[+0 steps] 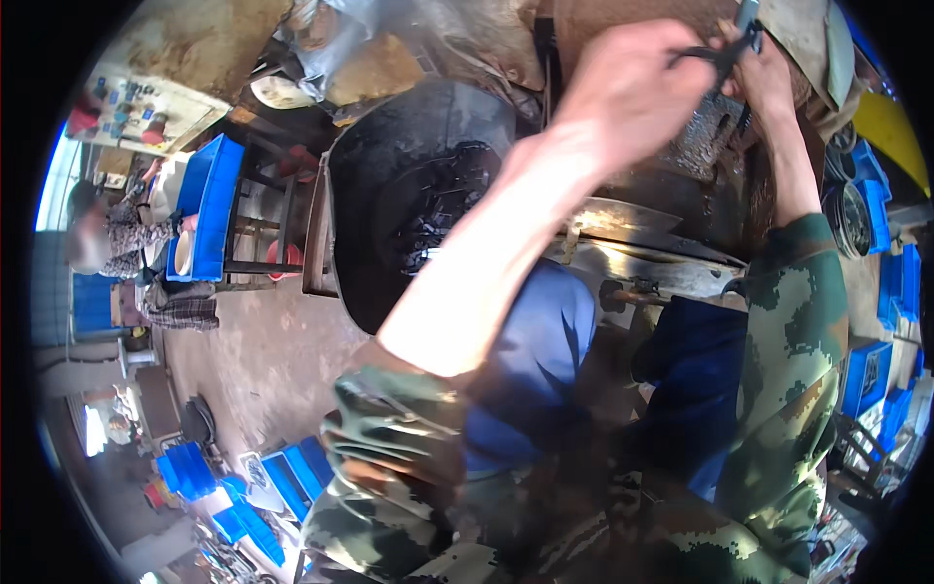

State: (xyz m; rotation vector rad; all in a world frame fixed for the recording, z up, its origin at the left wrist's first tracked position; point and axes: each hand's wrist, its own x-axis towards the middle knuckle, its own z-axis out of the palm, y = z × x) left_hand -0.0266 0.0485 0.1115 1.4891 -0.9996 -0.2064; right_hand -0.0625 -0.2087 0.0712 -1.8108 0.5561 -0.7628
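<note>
My left hand [647, 83] is closed, slightly blurred, at the top of the view, over the oily work surface. Its fingers pinch one end of a black, branched piece [723, 58], perhaps a metal part; the exact kind cannot be made out. Just right of it, my right hand [767, 78] has its fingers curled in beside the same piece. What the right fingers hold is mostly hidden. A grey-blue rod end [747, 14] sticks up above them. Beneath the hands lies a wet, dark metal surface [696, 146].
Left of my left forearm stands a big dark tub [341, 209] with several shiny black parts [452, 200] inside. A metal ledge [642, 263] runs before my knees. Blue bins [211, 209] stand left, where another person [117, 229] is; more blue bins [866, 375] are right.
</note>
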